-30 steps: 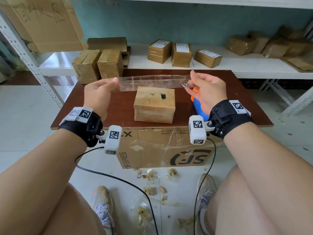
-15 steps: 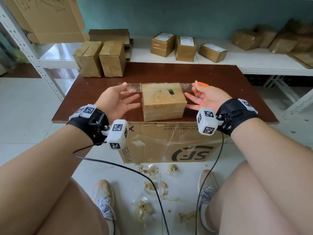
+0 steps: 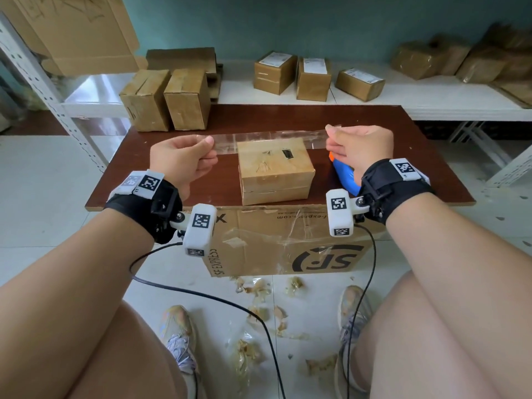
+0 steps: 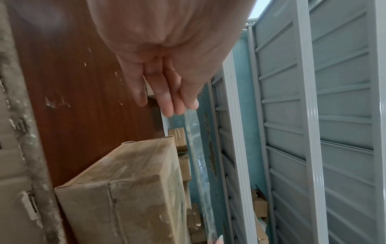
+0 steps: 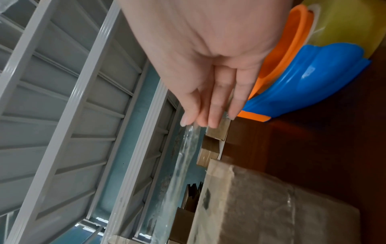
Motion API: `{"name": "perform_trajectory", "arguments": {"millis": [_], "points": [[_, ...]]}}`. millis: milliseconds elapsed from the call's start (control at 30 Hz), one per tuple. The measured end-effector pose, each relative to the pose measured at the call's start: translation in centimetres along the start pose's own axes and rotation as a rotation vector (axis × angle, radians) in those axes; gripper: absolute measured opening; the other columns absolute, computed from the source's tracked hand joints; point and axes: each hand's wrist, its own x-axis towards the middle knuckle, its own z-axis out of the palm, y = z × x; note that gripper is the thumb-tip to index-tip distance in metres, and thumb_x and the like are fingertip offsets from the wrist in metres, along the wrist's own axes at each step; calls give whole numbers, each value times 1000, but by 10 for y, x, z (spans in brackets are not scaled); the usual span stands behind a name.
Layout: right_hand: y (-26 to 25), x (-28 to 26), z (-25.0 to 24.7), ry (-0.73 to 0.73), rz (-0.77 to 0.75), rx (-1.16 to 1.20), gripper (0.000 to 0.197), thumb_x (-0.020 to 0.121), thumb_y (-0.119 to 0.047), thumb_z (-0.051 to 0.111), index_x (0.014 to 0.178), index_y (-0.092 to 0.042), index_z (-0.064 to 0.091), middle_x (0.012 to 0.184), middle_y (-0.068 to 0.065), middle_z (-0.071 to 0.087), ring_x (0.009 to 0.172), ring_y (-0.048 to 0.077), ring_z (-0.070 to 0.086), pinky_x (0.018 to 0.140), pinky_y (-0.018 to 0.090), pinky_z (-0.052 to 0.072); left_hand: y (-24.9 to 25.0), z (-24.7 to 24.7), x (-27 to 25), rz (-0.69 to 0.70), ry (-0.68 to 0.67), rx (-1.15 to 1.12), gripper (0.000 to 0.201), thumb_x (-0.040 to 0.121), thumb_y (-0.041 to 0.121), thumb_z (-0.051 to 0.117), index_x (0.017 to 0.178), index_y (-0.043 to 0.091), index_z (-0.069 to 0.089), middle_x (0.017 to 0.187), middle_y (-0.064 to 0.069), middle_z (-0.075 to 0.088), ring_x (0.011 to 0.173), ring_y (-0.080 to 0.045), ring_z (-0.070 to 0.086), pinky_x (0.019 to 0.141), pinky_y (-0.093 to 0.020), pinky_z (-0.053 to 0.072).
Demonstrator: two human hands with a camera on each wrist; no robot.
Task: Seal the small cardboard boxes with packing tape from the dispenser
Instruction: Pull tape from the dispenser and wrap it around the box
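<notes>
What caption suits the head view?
Both hands, left hand and right hand, stretch clear packing tape above small cardboard box.

Open brown table is lying on either side of the small cardboard box, toward 9 and 3 o'clock. At 3 o'clock the blue and orange tape dispenser is narrowing that side, sitting near the box. A strip of clear tape is stretching across at 12 o'clock, just over the box's far edge, barring a reach over it. Two taped boxes are blocking the table's 10 o'clock corner.
</notes>
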Motion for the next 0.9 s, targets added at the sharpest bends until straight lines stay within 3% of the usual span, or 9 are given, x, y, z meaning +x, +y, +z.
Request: {"name": "perform_trajectory", "arguments": {"millis": [133, 367, 533, 633, 767, 900], "points": [[-1, 5, -3, -16, 78, -13, 19, 88, -27, 87, 91, -12, 77, 88, 9, 80, 85, 20, 80, 82, 34, 65, 4, 2, 0, -92, 19, 40, 23, 97, 35, 80, 103, 13, 80, 91, -2, 83, 84, -12, 80, 90, -38, 65], [-1, 6, -3, -83, 148, -49, 15, 93, -20, 82, 90, -10, 70, 88, 10, 75, 79, 18, 75, 72, 29, 63, 8, 1, -3, -178, 0, 112, 19, 100, 34, 76, 105, 16, 80, 92, 2, 83, 76, -10, 78, 92, -38, 64], [4, 8, -1, -101, 185, -38, 23, 96, -16, 78, 109, -1, 67, 91, 12, 73, 79, 19, 76, 72, 31, 65, 1, 3, -3, -210, 12, 136, 22, 102, 35, 73, 108, 15, 79, 92, 2, 83, 75, -9, 77, 92, -39, 64], [5, 7, 1, -117, 209, -28, 21, 97, -14, 76, 108, 0, 65, 94, 14, 73, 85, 24, 78, 69, 33, 66, -3, 4, -1, -226, 21, 135, 22, 102, 36, 73, 110, 16, 77, 91, 3, 83, 74, -7, 77, 91, -39, 64], [7, 6, 5, -119, 223, -38, 15, 99, -13, 74, 98, -3, 63, 96, 15, 72, 88, 26, 78, 70, 35, 66, -6, 5, 3, -244, 50, 124, 21, 103, 36, 71, 110, 17, 75, 86, 4, 82, 64, -4, 72, 88, -37, 65], [10, 4, 10, -120, 241, -51, 16, 101, -12, 71, 105, -1, 61, 97, 15, 70, 90, 27, 76, 69, 35, 66, -11, 6, 7, -259, 74, 128, 22, 103, 35, 71, 115, 16, 74, 81, 5, 81, 54, -3, 63, 82, -34, 65]]}}
